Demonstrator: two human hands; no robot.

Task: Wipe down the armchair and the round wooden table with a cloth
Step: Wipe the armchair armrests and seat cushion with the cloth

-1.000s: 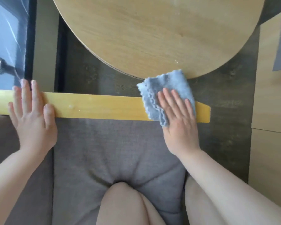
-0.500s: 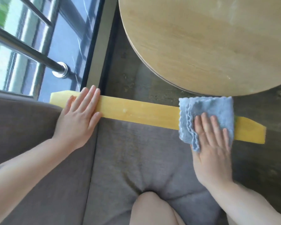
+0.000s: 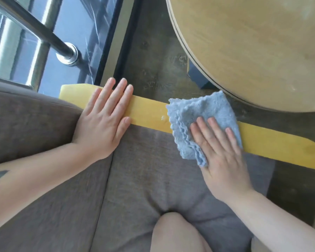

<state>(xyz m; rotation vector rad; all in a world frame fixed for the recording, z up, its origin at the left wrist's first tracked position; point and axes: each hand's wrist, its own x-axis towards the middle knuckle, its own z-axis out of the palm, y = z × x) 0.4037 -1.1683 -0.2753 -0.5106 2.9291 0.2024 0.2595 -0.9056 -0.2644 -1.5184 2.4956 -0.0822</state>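
Observation:
The armchair has a yellow wooden armrest [image 3: 149, 111] running left to right and a grey seat cushion [image 3: 149, 170] below it. My right hand [image 3: 220, 155] presses a folded light-blue cloth [image 3: 204, 113] flat onto the armrest, fingers straight on top of the cloth. Near the armrest's left end my left hand [image 3: 104, 117] lies flat, with its palm on the grey back cushion [image 3: 35, 120]. The round wooden table [image 3: 253, 48] fills the upper right, just beyond the cloth.
A glass window with a metal rail [image 3: 44, 33] stands at the upper left. Dark floor [image 3: 153, 70] lies between armrest and table. A dark table leg [image 3: 198, 79] shows under the tabletop edge. My knee [image 3: 175, 233] rests on the seat cushion at the bottom.
My right hand has slid the cloth leftwards along the armrest, closer to my left hand. The view has shifted left, so more of the window shows.

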